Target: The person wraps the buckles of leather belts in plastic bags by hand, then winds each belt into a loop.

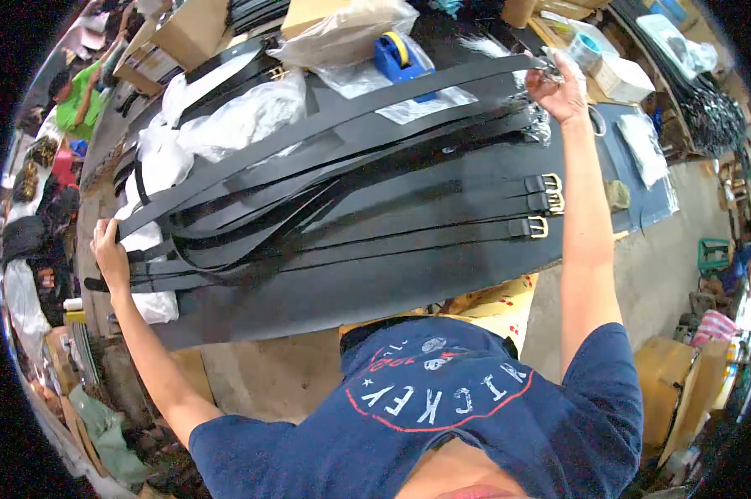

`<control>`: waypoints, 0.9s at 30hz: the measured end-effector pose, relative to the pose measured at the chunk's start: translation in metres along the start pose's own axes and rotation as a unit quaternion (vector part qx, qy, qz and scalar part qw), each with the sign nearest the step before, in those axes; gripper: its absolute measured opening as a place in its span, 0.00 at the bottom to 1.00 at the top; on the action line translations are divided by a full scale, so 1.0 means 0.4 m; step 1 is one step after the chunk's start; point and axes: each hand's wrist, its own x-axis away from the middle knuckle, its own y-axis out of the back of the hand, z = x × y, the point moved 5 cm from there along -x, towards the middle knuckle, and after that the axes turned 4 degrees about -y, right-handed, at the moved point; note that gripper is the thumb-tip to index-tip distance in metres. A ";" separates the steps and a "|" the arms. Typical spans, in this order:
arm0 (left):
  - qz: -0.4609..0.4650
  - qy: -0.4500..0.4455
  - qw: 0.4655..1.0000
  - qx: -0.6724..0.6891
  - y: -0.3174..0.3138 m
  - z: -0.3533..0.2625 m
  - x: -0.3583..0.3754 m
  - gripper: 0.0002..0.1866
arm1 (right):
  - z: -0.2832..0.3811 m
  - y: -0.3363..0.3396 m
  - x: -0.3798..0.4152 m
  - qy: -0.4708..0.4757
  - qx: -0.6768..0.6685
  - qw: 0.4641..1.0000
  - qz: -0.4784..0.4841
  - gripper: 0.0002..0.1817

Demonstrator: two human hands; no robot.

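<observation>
A long black belt [325, 115] is stretched between my two hands above the dark tabletop [375, 287]. My left hand [109, 249] is closed on its plain end at the table's left side. At the far right, my right hand [561, 90] grips its other end, where a shiny buckle [545, 73] partly shows between the fingers. Below the stretched belt lies a bundle of black belts [309, 187], some looped at the left. Nearer to me, several belts with gold buckles [538, 226] lie lengthwise on the table.
A blue tape dispenser [402, 62] stands behind the belt, beside white plastic bags [250, 116]. Cardboard boxes [180, 46] are at the back left. A white box [625, 79] sits at the back right, near hanging black strips [708, 121]. A person in green [80, 100] is at the far left.
</observation>
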 end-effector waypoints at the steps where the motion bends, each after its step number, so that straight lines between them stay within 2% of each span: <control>1: -0.005 -0.002 1.000 -0.010 -0.013 -0.012 0.002 0.20 | -0.007 -0.022 0.018 0.067 0.016 0.997 -0.033 0.24; 4: 0.004 0.002 1.000 -0.010 -0.056 -0.013 0.007 0.21 | 0.002 -0.005 0.031 0.068 0.024 0.997 -0.007 0.22; 6: 0.000 -0.011 1.000 -0.020 -0.059 -0.022 0.012 0.23 | 0.041 0.066 0.023 0.033 0.168 0.981 -0.087 0.17; 7: 0.002 -0.016 1.000 -0.015 -0.073 -0.012 0.014 0.23 | 0.038 0.062 0.029 0.035 0.168 0.981 -0.095 0.17; 8: -0.007 -0.029 0.999 -0.033 -0.086 0.009 0.022 0.24 | 0.041 0.065 0.041 0.050 0.283 0.949 -0.130 0.15; 9: -0.019 -0.044 0.998 -0.051 -0.092 0.011 0.022 0.24 | 0.041 0.061 0.058 0.063 0.393 0.902 -0.166 0.13; 10: 0.060 -0.032 0.997 -0.030 -0.089 -0.005 0.011 0.24 | 0.037 0.067 0.071 0.032 0.456 0.866 -0.200 0.14; 11: 0.081 -0.025 0.996 -0.031 -0.106 -0.003 0.010 0.29 | 0.041 0.086 0.076 0.033 0.528 0.815 -0.237 0.15; 13: 0.094 -0.040 0.995 -0.017 -0.139 0.003 0.012 0.37 | 0.064 0.075 0.098 0.061 0.694 0.645 -0.314 0.22; 14: 0.156 0.001 0.987 -0.042 -0.168 0.017 0.028 0.44 | 0.070 0.109 0.094 0.063 0.692 0.647 -0.312 0.22; 16: 0.205 -0.039 0.975 0.081 -0.186 0.015 0.018 0.44 | 0.098 0.127 0.082 0.235 0.782 0.478 -0.325 0.32; 17: 0.210 -0.041 0.968 0.128 -0.209 0.025 0.024 0.43 | 0.095 0.135 0.094 0.242 0.767 0.495 -0.329 0.38; 19: 0.224 0.004 0.973 0.060 -0.179 -0.024 0.012 0.41 | 0.086 0.128 0.108 0.223 0.764 0.493 -0.352 0.37; 20: 0.194 0.011 0.980 0.033 -0.137 -0.071 -0.009 0.37 | 0.080 0.121 0.108 0.211 0.777 0.479 -0.349 0.32; 21: 0.166 0.015 0.986 0.008 -0.096 -0.127 -0.031 0.34 | 0.075 0.121 0.109 0.208 0.777 0.479 -0.350 0.32; 22: 0.168 0.014 0.986 0.008 -0.070 -0.188 -0.047 0.34 | 0.070 0.093 0.113 0.288 0.805 0.403 -0.326 0.28; 23: 0.088 -0.016 0.988 0.124 -0.026 -0.262 -0.068 0.28 | 0.056 0.060 0.116 0.365 0.822 0.320 -0.298 0.24; 24: 0.006 -0.045 0.970 0.239 0.029 -0.346 -0.085 0.22 | 0.019 -0.005 0.134 0.391 0.806 0.344 -0.283 0.17; 25: -0.019 -0.047 0.957 0.285 0.094 -0.467 -0.096 0.13 | -0.010 -0.044 0.141 0.389 0.806 0.345 -0.283 0.17; 26: -0.001 -0.041 0.932 0.359 0.104 -0.554 -0.088 0.11 | -0.041 -0.084 0.142 0.412 0.800 0.368 -0.233 0.15; 27: 0.011 -0.090 0.930 0.355 0.134 -0.657 -0.079 0.10 | -0.074 -0.126 0.143 0.436 0.790 0.393 -0.176 0.14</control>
